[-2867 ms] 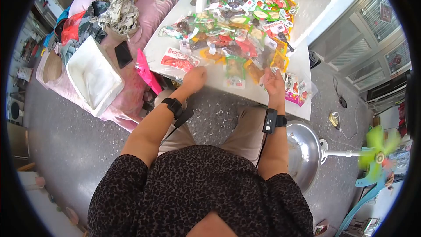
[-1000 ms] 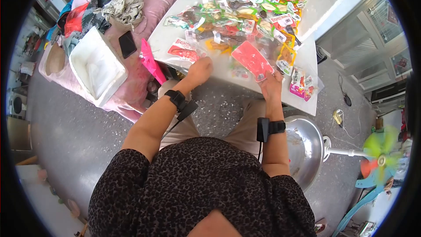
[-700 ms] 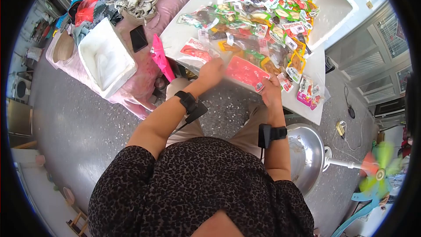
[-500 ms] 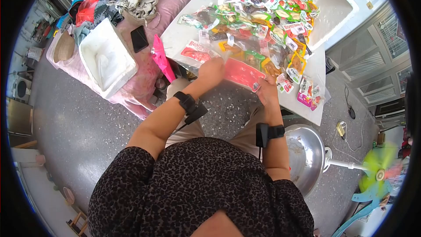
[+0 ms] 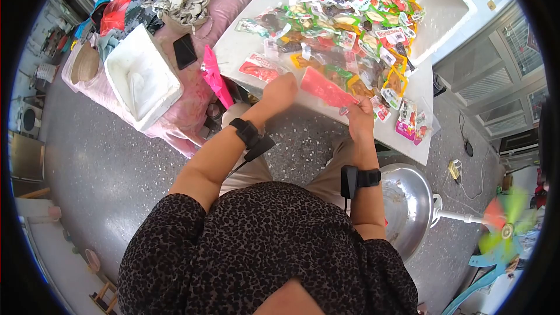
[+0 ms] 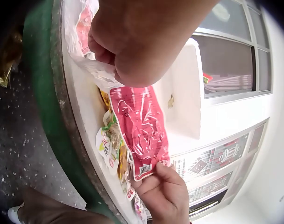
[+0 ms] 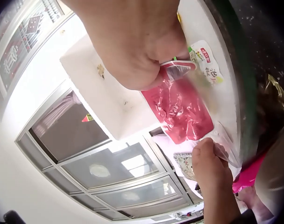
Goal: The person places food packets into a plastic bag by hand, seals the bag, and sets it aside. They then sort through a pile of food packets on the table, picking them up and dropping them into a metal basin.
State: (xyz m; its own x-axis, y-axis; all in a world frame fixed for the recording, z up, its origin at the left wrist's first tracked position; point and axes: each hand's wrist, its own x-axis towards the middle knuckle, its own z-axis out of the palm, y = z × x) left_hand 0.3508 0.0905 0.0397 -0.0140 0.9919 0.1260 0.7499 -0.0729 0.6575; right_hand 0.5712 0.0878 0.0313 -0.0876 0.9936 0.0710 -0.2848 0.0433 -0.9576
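White table (image 5: 236,67), biggest thing near the hands. On it, large white foam box (image 5: 440,20), opening toward the person; colourful food packets (image 5: 350,14) heaped inside, spilling out onto the tabletop. Steel basin (image 5: 411,204) on floor, partly behind right forearm; contents unclear. Smaller white foam box (image 5: 151,102) on pink cloth (image 5: 87,90); something pale inside, can't identify. Left hand (image 5: 280,90): fingers curled, gripping clear plastic bag (image 6: 97,72). Right hand (image 5: 361,118): thumb and fingers pinching one end of red packet (image 5: 324,86). Packet is held over table's near edge, between the hands, far end just beside left hand; contact there, can't tell.
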